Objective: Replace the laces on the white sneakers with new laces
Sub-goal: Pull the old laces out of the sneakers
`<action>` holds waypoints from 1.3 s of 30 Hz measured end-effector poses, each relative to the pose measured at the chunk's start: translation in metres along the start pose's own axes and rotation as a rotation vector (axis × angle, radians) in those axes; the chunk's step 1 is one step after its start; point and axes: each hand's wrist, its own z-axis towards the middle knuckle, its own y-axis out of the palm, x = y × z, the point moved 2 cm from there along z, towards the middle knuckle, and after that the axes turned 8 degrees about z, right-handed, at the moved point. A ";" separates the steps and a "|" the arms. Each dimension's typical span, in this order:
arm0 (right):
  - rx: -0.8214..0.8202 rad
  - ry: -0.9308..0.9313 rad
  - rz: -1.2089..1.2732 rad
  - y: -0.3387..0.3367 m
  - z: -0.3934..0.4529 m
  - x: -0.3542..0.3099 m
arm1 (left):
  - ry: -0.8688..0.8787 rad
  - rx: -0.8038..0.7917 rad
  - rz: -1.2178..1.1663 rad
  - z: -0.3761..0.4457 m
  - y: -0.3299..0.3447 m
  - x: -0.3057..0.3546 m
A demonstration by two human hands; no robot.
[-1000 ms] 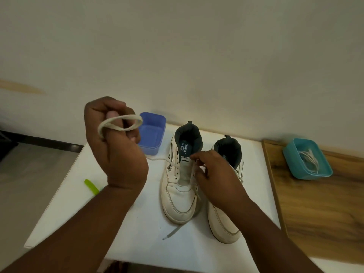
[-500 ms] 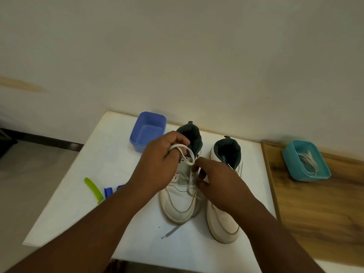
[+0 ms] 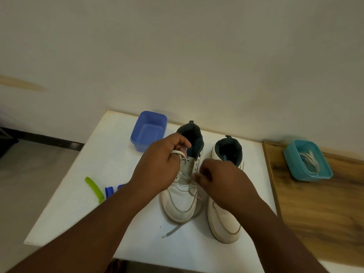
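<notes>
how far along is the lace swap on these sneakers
Early, it seems. Done: the right sneaker shows no lace. In hand: the left hand holds a loop of lace on the left sneaker, and the right hand pinches it at the eyelets. Left: laces wait in the teal container; the blue container holds nothing.

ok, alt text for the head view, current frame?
Two bare hands work a white lace on the left white sneaker: the left hand has it looped over a finger, the right hand pinches it by the eyelets. The second sneaker stands alongside on a white table, with an empty blue tub behind and a teal tub of laces on the wooden surface.
</notes>
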 end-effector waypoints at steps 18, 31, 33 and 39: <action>-0.359 -0.196 0.278 -0.025 -0.012 -0.010 | -0.038 -0.034 0.063 -0.001 0.001 -0.005; -0.032 0.007 0.066 0.007 0.002 0.006 | -0.030 -0.053 0.076 -0.004 0.007 -0.001; -0.020 0.003 -0.008 0.012 0.005 0.008 | -0.034 -0.043 0.074 -0.002 0.006 -0.001; 0.050 -0.092 0.101 0.012 0.004 0.006 | -0.049 -0.051 0.026 -0.003 0.006 0.001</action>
